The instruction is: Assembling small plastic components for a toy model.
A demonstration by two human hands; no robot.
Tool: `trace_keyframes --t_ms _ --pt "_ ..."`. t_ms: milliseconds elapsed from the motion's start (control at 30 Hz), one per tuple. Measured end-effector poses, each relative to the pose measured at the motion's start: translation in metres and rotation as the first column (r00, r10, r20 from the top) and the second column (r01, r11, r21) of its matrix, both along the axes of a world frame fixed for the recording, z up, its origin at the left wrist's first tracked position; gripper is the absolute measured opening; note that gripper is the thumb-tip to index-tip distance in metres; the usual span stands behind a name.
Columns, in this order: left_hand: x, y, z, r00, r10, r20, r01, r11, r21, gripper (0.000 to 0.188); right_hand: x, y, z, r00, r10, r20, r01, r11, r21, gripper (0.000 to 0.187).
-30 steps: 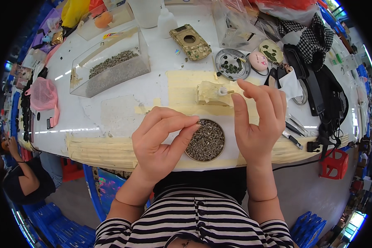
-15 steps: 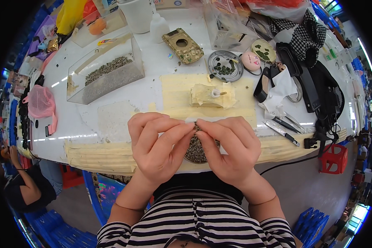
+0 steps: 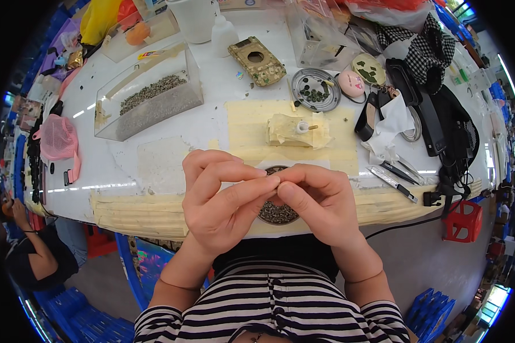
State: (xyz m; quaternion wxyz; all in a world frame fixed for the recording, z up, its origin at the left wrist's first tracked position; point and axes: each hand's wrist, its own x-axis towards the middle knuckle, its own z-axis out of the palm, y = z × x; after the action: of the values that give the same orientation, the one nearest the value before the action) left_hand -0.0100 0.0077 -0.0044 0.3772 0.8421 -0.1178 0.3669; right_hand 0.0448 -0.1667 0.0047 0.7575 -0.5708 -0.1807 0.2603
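Over a round dish of small grey-brown pieces [image 3: 278, 214], my left hand [image 3: 217, 200] and my right hand [image 3: 321, 207] meet at the fingertips. Both are closed in a pinch; whatever lies between the fingers is too small or hidden to make out. My hands partly cover the dish, which sits near the table's front edge. Beyond them, on yellow masking tape, rests a tape-wrapped block [image 3: 280, 136] with a small white-and-brown peg on it. Farther back is a camouflage-painted model tank hull [image 3: 267, 71] with a round hole in its top.
A clear box [image 3: 160, 117] of small grey pieces stands at left, near a pink mesh strainer [image 3: 58, 137]. Right of centre is a round clear dish [image 3: 293, 94] with dark green bits. A utility knife [image 3: 393, 184], tweezers, tissue and a black bag [image 3: 460, 128] lie at right.
My right fingertips have shifted to overlap my left ones, and the right thumb has moved up toward the pinch. More of the dish's far rim shows. The view has shifted slightly.
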Motion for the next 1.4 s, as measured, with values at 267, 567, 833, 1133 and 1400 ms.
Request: trace_keyframes --t_ms 267,567,833,1133,1400 --pt "-0.0007 -0.0022 -0.0008 0.996 0.084 -0.016 -0.083 0.995 0.053 0.028 0.0026 0.0014 0.0014 0.763 -0.169 0.624 0.308 0.943 -0.121 0.015" --pt "0.0011 -0.0009 -0.0058 0.996 0.091 -0.013 -0.091 0.996 -0.003 0.027 -0.0008 0.0045 -0.0040 0.761 -0.180 0.623 0.317 0.942 -0.115 0.021" --pt "0.0002 -0.0024 -0.0011 0.996 0.092 0.006 -0.092 0.992 0.080 0.026 -0.0008 0.0025 -0.0041 0.878 -0.189 0.440 0.261 0.959 -0.109 0.022" --pt "0.0014 -0.0007 -0.0068 0.995 0.096 -0.042 -0.097 0.995 -0.033 0.026 0.0008 0.0088 -0.0046 0.367 -0.157 0.917 0.441 0.897 -0.023 0.026" --pt "-0.0001 0.0001 -0.0022 0.997 0.051 0.064 -0.057 0.993 0.105 0.028 -0.0012 0.0025 -0.0039 0.994 -0.062 0.090 0.063 0.998 -0.010 0.015"
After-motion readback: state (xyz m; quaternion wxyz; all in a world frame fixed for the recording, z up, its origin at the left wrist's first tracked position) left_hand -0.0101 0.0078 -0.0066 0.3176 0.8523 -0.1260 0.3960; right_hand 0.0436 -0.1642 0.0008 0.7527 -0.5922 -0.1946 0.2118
